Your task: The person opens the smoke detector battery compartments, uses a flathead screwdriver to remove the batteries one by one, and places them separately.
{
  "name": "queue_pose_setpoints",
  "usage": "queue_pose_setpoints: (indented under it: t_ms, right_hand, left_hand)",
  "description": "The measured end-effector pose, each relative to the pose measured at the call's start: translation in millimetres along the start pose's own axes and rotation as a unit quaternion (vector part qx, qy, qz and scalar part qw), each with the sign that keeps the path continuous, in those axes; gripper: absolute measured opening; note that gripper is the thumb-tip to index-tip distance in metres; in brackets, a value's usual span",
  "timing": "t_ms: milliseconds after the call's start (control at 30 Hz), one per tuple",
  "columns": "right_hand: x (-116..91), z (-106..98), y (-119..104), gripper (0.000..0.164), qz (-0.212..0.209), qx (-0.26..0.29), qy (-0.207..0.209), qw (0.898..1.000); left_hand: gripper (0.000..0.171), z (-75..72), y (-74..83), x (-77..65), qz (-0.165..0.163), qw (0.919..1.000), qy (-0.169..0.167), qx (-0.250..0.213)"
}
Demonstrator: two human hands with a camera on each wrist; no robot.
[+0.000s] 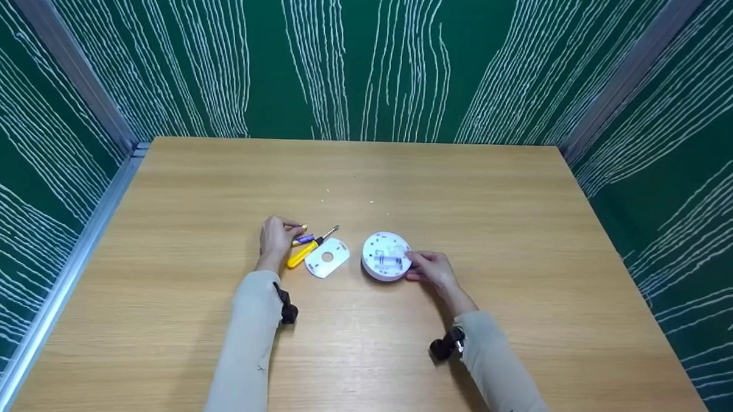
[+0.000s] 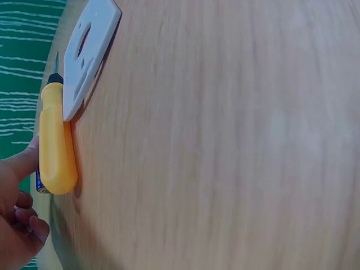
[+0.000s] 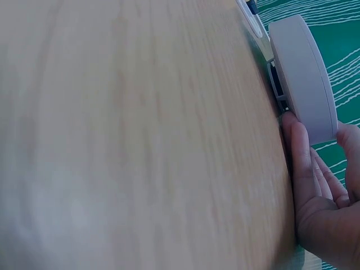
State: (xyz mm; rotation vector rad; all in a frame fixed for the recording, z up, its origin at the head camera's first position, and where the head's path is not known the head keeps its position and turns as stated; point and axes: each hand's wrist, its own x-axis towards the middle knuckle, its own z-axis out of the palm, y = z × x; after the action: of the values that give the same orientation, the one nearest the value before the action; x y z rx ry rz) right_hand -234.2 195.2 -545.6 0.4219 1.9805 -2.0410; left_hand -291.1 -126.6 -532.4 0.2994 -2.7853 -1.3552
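Note:
My right hand (image 1: 432, 270) grips the right edge of a white round smoke alarm (image 1: 381, 269), thumb on one face and fingers at the other. Its upper face shows a battery bay. In the right wrist view the smoke alarm (image 3: 304, 79) stands edge-on, with my right hand (image 3: 329, 208) at its near end. My left hand (image 1: 275, 239) is beside a purple battery (image 1: 304, 240), with a small yellowish spot at its fingertips; I cannot tell whether they pinch something. A yellow-handled screwdriver (image 2: 56, 140) partly hides a battery and the fingertips of my left hand (image 2: 19, 208).
A white plate with a round centre hole (image 1: 335, 263) lies between the screwdriver and the smoke alarm. Several tiny pale bits (image 1: 371, 202) lie farther back on the wooden table (image 1: 464, 191). Green walls with white streaks rise behind and at both sides.

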Motion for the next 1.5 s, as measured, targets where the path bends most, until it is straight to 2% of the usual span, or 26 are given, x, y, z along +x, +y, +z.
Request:
queue_pose_setpoints:
  t_ms: [367, 567, 800, 1033, 1500]
  right_hand:
    - [0, 1, 0, 0.037, 0.004, 0.000, 0.003, 1.000]
    - [0, 0, -1, 0.037, 0.006, -0.003, 0.002, 1.000]
    - [1, 0, 1, 0.037, -0.007, 0.002, -0.007, 1.000]
    - [1, -1, 1, 0.038, -0.007, 0.003, -0.009, 1.000]
    - [1, -1, 0, 0.036, -0.005, -0.002, -0.005, 1.000]
  left_hand:
    - [0.018, -1.9, 1.0, -1.4, -0.004, 1.0000, -0.006, -0.005]
    - [0.017, -0.6, 0.9, -1.4, 0.007, 0.9999, -0.007, -0.010]
    - [0.020, 0.6, 2.2, -2.5, 0.025, 0.9996, 0.008, 0.000]
    - [0.020, 0.6, 5.5, -1.9, 0.017, 0.9998, 0.012, 0.006]
    - [0.023, -3.2, 15.3, -8.7, 0.034, 0.9989, -0.004, 0.032]
